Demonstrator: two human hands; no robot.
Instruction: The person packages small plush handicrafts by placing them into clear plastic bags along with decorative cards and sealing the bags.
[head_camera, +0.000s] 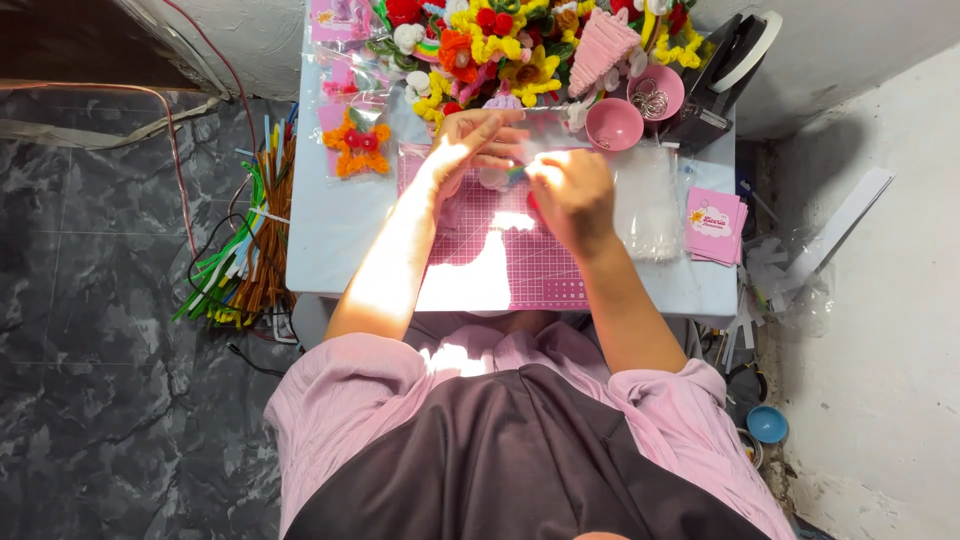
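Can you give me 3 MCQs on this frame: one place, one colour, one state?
1. Where does the bundle of pipe cleaners lie?
A. on the floor by the table's left edge
B. in a pink bowl
C. on the cutting mat

2. What colour is the cutting mat?
A. green
B. pink
C. grey

3. How are the hands placed?
A. resting in the lap
B. far apart at the table's edges
C. close together over the mat

Answers: 1 A, the bundle sits left of the table. 2 B, its gridded surface is pink. 3 C, left hand and right hand meet over a small item.
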